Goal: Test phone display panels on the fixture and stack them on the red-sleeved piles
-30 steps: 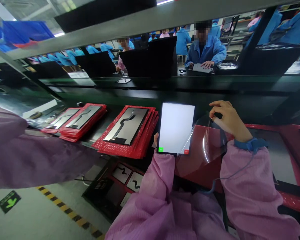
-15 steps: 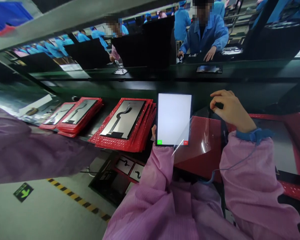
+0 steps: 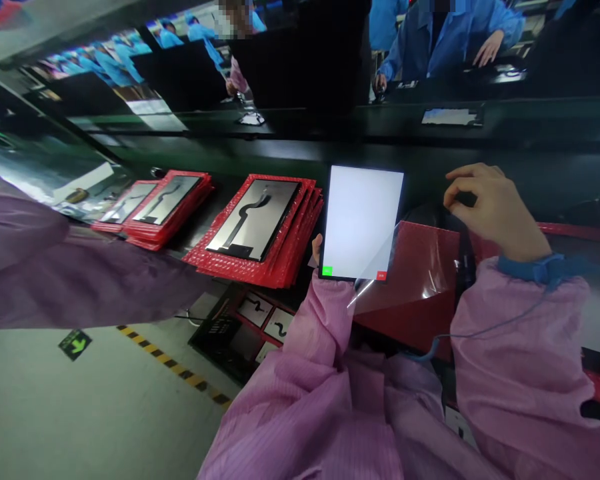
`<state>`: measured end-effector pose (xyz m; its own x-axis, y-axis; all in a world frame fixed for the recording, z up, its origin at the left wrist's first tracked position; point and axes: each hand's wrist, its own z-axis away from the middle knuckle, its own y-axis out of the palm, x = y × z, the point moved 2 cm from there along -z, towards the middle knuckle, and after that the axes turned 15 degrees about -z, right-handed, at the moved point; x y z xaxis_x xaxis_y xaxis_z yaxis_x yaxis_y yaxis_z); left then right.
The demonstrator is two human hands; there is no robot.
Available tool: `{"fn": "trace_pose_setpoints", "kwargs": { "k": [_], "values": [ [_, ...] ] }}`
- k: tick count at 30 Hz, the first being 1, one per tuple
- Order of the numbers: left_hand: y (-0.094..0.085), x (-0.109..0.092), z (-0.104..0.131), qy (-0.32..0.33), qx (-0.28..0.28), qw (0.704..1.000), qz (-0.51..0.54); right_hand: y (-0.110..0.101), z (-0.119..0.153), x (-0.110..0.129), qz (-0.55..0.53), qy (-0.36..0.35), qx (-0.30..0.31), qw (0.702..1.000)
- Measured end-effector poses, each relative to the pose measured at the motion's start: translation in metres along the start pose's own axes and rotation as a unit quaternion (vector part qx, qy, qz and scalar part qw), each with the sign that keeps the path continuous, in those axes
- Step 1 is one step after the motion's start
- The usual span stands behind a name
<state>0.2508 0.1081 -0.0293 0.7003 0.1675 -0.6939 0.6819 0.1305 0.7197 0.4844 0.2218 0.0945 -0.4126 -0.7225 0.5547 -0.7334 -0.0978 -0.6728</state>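
A lit tablet-like screen (image 3: 364,220) glows white, with a green patch at its lower left corner and a red one at its lower right. My left hand (image 3: 317,249) holds it from behind and below; only a fingertip shows at its left edge. A clear film (image 3: 410,273) spreads from the screen's lower right over a red sheet (image 3: 420,307). To the right, my right hand (image 3: 495,207) is raised, thumb and index finger curled together in a ring; whether something thin is pinched there cannot be made out. A blue wrist strap (image 3: 535,268) with a cord circles that wrist.
Display panels (image 3: 255,217) lie on stacked red bubble wrap (image 3: 280,270) to the left. A dark crate (image 3: 215,337) with more panels stands below. Another person's purple sleeve (image 3: 105,280) reaches in from the left. People in blue work beyond the green bench (image 3: 280,150).
The view has shifted, so the stacks and floor appear higher. The screen and my right hand sit further right in the picture. A person's hand across the bench has moved up and right.
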Motion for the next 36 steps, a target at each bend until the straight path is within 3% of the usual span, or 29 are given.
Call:
{"fn": "trace_pose_setpoints", "kwargs": {
  "k": [15,27,33,36],
  "values": [
    [0.005,-0.001,-0.001,0.013,0.011,1.000,-0.003,-0.001,-0.001,0.000,-0.016,0.000,-0.009,1.000],
    [0.000,0.001,-0.001,0.007,-0.045,0.999,-0.024,-0.002,-0.001,-0.001,-0.033,0.000,-0.001,0.999],
    [0.013,-0.002,-0.002,-0.030,0.006,0.999,-0.020,0.003,0.000,-0.018,-0.009,0.012,0.019,1.000],
    [0.017,-0.004,-0.002,-0.061,0.007,0.998,-0.032,0.006,0.000,-0.025,-0.001,0.015,0.025,1.000]
  ]
}}
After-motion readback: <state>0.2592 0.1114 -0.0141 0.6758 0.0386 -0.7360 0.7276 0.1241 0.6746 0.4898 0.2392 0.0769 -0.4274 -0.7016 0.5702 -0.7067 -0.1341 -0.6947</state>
